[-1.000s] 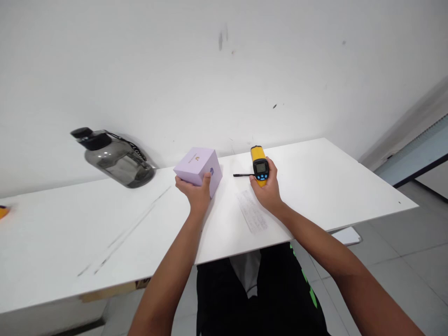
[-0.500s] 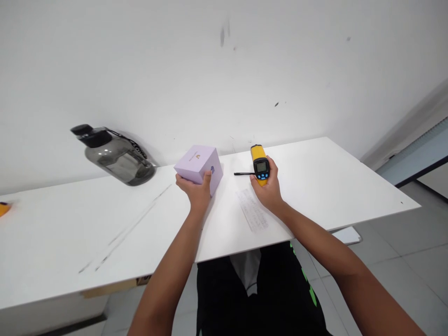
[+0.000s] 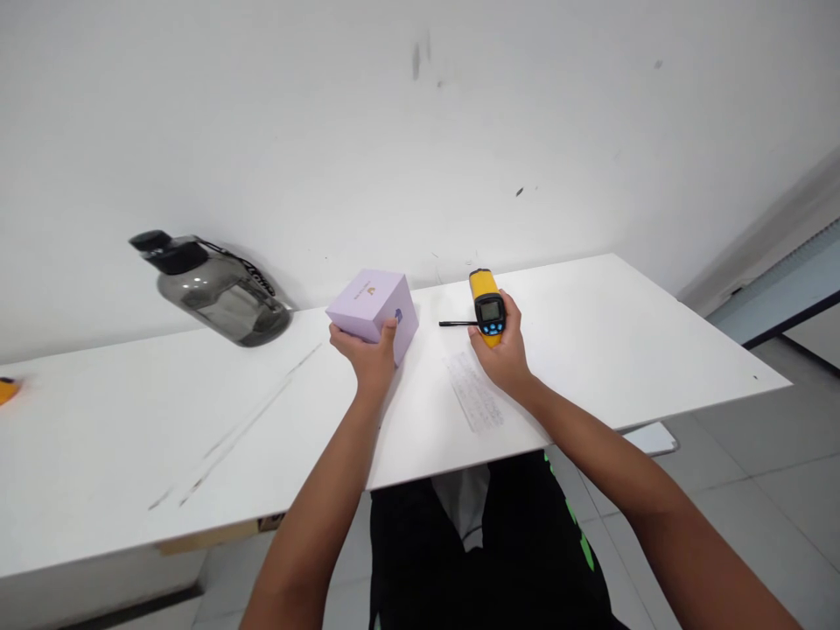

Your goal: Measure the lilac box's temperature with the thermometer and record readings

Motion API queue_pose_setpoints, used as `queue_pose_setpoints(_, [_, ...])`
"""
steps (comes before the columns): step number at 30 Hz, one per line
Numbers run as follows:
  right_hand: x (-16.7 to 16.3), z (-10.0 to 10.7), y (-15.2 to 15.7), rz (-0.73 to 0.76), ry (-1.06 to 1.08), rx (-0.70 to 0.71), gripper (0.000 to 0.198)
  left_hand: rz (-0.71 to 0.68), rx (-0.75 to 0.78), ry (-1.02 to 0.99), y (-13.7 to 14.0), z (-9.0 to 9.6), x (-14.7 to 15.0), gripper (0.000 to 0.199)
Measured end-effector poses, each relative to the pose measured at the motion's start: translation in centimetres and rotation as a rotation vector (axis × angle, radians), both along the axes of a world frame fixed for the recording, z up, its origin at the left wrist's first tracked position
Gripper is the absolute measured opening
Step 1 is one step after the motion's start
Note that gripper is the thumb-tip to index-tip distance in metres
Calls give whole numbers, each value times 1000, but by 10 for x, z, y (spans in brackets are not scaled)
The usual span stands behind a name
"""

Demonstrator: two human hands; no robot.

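A lilac cardboard box [image 3: 374, 297] with small printing on its top is gripped by my left hand [image 3: 371, 354], thumb on the right face and fingers on the near left side. My right hand [image 3: 508, 354] is wrapped round a yellow and black infrared thermometer [image 3: 486, 306]. Its small grey screen and blue buttons face me. A thin black pen [image 3: 458, 324] lies just left of the thermometer, its right end close to my thumb. Faint writing [image 3: 476, 394] marks the tabletop between my forearms.
On the left, a grey translucent water bottle [image 3: 223, 293] with a black cap and strap stands near the wall. An orange object [image 3: 8, 390] is cut off at the far left edge. The white table [image 3: 623, 350] ends at my lap; a white flat thing [image 3: 649, 438] lies below it.
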State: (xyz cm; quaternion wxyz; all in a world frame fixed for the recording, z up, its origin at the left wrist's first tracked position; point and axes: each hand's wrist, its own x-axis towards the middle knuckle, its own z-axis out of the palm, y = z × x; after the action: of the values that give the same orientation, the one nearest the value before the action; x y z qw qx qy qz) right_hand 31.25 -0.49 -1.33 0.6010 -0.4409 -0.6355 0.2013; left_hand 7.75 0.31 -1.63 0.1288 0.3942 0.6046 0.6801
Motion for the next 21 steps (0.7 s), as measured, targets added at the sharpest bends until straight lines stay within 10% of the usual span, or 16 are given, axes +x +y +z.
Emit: queue_pose_setpoints(21, [1,0,-1,21,8,-32,77,2,42,37,7,-9,-7,110])
